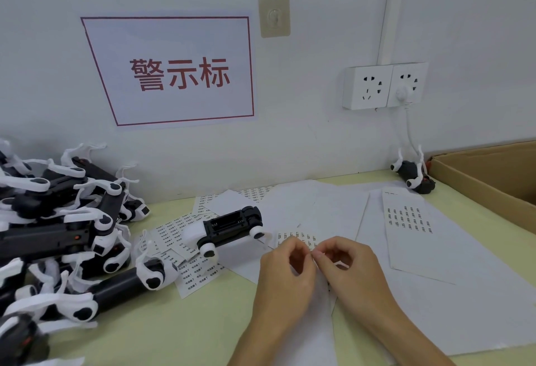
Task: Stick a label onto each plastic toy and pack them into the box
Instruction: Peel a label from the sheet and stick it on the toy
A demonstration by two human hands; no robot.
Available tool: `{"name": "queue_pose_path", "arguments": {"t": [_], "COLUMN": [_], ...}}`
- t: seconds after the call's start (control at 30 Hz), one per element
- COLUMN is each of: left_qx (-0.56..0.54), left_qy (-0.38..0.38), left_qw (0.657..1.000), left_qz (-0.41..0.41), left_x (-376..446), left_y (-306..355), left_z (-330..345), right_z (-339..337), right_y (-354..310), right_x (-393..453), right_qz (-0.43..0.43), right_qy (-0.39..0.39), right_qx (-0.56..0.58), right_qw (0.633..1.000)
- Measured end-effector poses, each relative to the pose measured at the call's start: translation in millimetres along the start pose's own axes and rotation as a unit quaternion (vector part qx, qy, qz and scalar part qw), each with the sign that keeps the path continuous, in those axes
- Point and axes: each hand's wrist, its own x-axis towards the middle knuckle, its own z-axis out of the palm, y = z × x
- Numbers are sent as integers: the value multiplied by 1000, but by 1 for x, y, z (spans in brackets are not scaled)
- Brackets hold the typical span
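Note:
A black-and-white plastic toy (pixel 229 229) lies on its back on label sheets at the table's centre, battery bay up. Just right of it and nearer to me, my left hand (pixel 285 273) and my right hand (pixel 345 267) meet fingertip to fingertip over a label sheet (pixel 295 236). Both hands have curled fingers and pinch the sheet's edge where they touch; whether a single label is lifted is too small to tell. A heap of the same toys (pixel 66 229) fills the left side. The cardboard box (pixel 487 180) stands open at the far right.
One more toy (pixel 414 175) lies by the wall next to the box. Several sheets of labels and bare backing paper (pixel 412 226) cover the yellow-green table (pixel 162 328). A wall sign, a double socket (pixel 383 85) and a white plugged cable are behind.

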Motion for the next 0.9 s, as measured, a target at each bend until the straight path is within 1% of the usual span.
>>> {"name": "queue_pose_path", "arguments": {"t": [0.13, 0.27, 0.33, 0.43, 0.5, 0.67, 0.9], "left_qx": [-12, -21, -25, -39, -49, -67, -63], "left_qy": [21, 27, 26, 20, 18, 30, 33], "left_qw": [1000, 999, 999, 998, 998, 996, 996], "left_qz": [-20, -35, -35, -36, -38, -44, -49], "left_x": [1, 1, 1, 1, 1, 2, 2], "left_y": [0, 1, 2, 3, 3, 4, 1], "left_z": [0, 0, -1, -2, -2, -3, -2], "right_z": [1, -5, -8, -9, -9, -9, -9], "right_y": [-1, -2, -3, -4, -5, -5, -4], "right_x": [-1, 1, 2, 1, 1, 0, 1], "right_qz": [12, 65, 83, 76, 68, 55, 57], "right_qy": [-1, -9, -26, -61, -70, -74, -57], "right_qx": [21, 134, 171, 172, 173, 168, 150], "right_qw": [1000, 989, 981, 980, 980, 982, 985]}}
